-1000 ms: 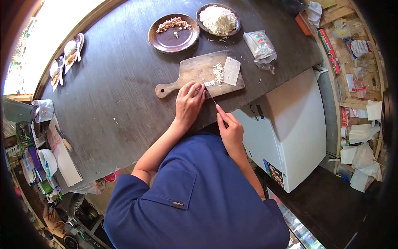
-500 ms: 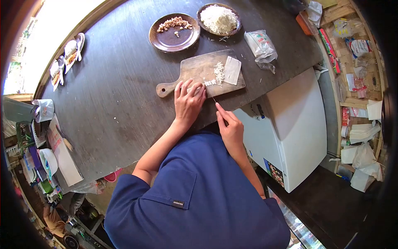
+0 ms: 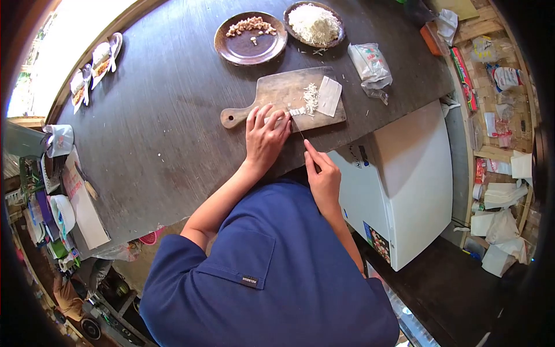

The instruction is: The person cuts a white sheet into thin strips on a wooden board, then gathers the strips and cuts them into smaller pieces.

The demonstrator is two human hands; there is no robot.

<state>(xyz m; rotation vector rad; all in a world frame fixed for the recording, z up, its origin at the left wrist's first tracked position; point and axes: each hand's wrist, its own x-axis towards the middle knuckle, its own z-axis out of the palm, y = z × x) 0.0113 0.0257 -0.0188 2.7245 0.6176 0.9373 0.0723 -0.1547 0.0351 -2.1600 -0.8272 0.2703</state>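
My left hand (image 3: 266, 137) rests on the wooden cutting board (image 3: 280, 87), its curled fingers pressing on a white food piece mostly hidden beneath them. In my right hand (image 3: 324, 176) is a knife (image 3: 301, 132), its handle inside the grip and its thin blade pointing at my left fingertips. Small cut white pieces (image 3: 298, 110) lie beside those fingertips. Further right on the board are a small pile of white shreds (image 3: 311, 98) and a flat white slab (image 3: 329, 96).
Beyond the board stand a brown plate (image 3: 251, 56) with small brownish pieces and a bowl heaped with white shreds (image 3: 314, 24). A plastic-wrapped package (image 3: 370, 63) lies to their right. A white freezer (image 3: 419, 185) stands beside the dark table (image 3: 167, 115).
The view has shifted slightly. Both hands keep nearly the same place at the board, with the knife blade still beside the left fingertips.
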